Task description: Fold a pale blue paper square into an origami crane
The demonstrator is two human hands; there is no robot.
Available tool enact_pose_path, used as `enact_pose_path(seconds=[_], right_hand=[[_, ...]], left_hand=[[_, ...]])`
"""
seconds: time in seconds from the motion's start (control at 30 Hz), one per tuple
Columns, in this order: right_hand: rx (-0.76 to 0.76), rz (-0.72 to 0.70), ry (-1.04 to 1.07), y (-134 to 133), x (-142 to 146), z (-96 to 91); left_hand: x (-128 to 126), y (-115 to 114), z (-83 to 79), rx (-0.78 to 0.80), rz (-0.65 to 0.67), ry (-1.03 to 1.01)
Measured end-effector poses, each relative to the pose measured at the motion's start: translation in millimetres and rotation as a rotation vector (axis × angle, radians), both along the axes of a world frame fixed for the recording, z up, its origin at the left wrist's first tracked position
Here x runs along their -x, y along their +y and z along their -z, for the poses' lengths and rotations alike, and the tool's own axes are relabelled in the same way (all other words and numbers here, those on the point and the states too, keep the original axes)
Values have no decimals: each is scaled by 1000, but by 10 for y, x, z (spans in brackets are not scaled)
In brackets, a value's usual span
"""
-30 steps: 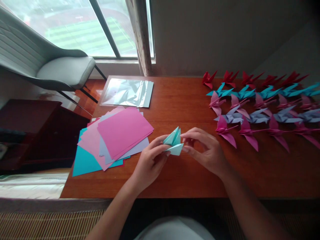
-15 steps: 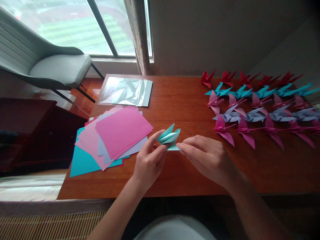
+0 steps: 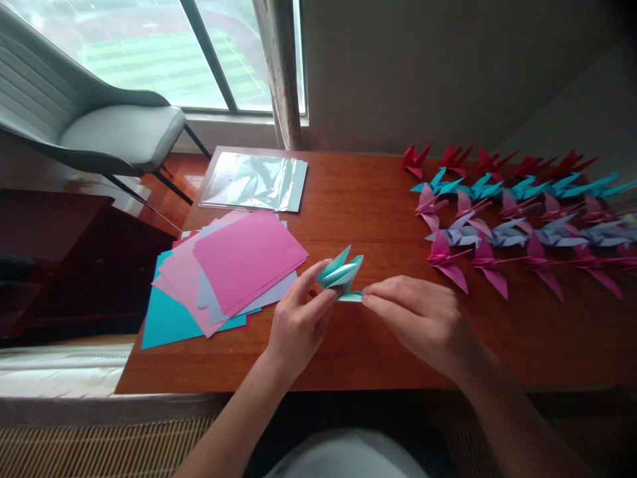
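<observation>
A half-folded teal paper figure (image 3: 342,273) sits between both my hands just above the wooden table (image 3: 378,219). My left hand (image 3: 297,320) pinches its left side between thumb and fingers. With closed fingertips, my right hand (image 3: 417,318) grips the figure's lower right flap. A loose stack of pink, lilac and teal paper sheets (image 3: 229,269) lies to the left of my hands.
Rows of finished paper cranes (image 3: 512,212) in red, teal, pink, lilac and magenta fill the table's right side. A clear plastic sleeve (image 3: 253,180) lies at the back left. A grey chair (image 3: 94,126) stands by the window, beyond the table's left edge.
The teal figure has been turned and lowered from upright to lying more flat. My right hand moved from its top down to the lower right flap.
</observation>
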State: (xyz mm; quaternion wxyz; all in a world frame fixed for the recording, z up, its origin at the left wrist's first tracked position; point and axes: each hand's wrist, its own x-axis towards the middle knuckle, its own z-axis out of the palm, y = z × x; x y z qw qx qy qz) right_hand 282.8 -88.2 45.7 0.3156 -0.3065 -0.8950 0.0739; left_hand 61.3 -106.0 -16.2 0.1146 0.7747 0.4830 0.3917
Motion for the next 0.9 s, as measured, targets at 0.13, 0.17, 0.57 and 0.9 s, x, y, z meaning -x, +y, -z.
enact_pose_path(seconds=[0.13, 0.17, 0.57, 0.9], right_hand=[[60, -32, 49, -13, 9, 11], [87, -42, 85, -11, 11, 11], [674, 263, 557, 220, 131, 114], [720, 220, 385, 292, 95, -19]], left_hand=[[-3, -4, 8, 24, 10, -26], [-4, -2, -1, 34, 17, -42], [6, 35, -202, 495, 308, -476], [14, 47, -193, 557, 371, -489]])
